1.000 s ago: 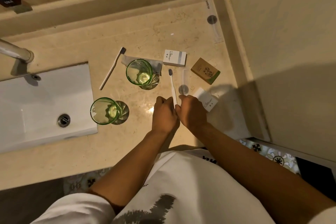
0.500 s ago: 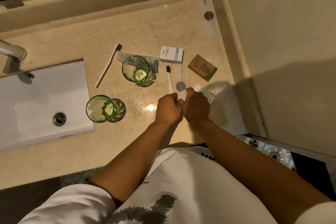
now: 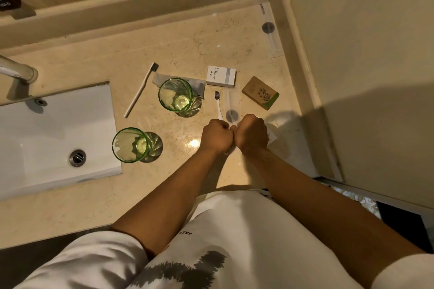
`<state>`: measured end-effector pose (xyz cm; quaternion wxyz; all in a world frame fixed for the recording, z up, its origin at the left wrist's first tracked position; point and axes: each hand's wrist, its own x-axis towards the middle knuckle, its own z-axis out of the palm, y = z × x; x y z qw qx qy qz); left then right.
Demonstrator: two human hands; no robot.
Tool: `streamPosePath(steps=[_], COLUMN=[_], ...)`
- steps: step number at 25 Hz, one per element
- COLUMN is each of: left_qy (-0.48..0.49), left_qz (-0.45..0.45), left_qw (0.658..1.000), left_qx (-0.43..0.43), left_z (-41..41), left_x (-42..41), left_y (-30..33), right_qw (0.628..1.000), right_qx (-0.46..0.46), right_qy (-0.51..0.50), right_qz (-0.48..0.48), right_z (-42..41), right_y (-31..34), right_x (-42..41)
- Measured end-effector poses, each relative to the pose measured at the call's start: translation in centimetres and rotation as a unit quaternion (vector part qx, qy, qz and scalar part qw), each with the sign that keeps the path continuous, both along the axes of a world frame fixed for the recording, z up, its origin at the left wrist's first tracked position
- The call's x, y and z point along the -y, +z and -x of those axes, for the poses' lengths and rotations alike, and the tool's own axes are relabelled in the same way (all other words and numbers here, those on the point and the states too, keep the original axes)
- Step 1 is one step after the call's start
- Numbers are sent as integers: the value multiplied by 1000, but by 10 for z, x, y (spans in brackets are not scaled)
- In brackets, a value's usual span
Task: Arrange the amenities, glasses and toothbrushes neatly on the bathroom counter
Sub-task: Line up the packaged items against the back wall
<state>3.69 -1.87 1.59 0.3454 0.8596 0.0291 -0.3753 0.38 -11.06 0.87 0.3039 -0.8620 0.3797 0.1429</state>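
Observation:
My left hand [image 3: 217, 135] is closed on the handle of a white toothbrush [image 3: 218, 107] whose dark bristles point away from me. Touching it knuckle to knuckle, my right hand [image 3: 252, 135] grips the near end of a clear wrapper [image 3: 231, 103] with a grey round sticker, lying beside the brush. A second toothbrush [image 3: 141, 90] lies slanted further left. Two green glasses stand upright, one behind [image 3: 176, 95] and one near the sink [image 3: 131, 144]. A white box [image 3: 221, 75] and a brown box [image 3: 260, 92] lie behind my hands. Another white box [image 3: 271, 136] is mostly hidden under my right hand.
The white sink [image 3: 47, 138] with its drain fills the left, with a faucet [image 3: 16, 70] behind it. An opened wrapper [image 3: 162, 78] lies partly under the far glass. Another clear wrapper [image 3: 269, 28] lies in the back right corner by the wall.
Both hands have stayed pressed together over the toothbrush and wrapper. My right hand has shifted over the small white box, which now shows much less.

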Motion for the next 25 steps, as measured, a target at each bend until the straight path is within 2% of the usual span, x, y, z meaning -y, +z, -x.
streamPosePath(steps=[7, 14, 16, 19, 21, 25], left_qy=[52, 50, 66, 116, 161, 171], left_qz=[21, 28, 37, 60, 84, 117], left_qw=[998, 998, 997, 991, 983, 978], left_qx=[-38, -37, -32, -13, -30, -23], left_z=[-6, -4, -2, 0, -2, -19], left_x=[0, 6, 6, 7, 9, 10], left_y=[0, -2, -3, -1, 0, 6], right_qw=[979, 988, 993, 992, 988, 965], right_qx=[-7, 11, 44, 101, 137, 250], right_qy=[-60, -23, 15, 18, 27, 57], right_qz=[-195, -151, -105, -80, -63, -54], right_z=[2, 7, 9, 13, 15, 14], right_y=[-4, -3, 0, 8, 11, 22], right_x=[15, 20, 20, 21, 21, 21])
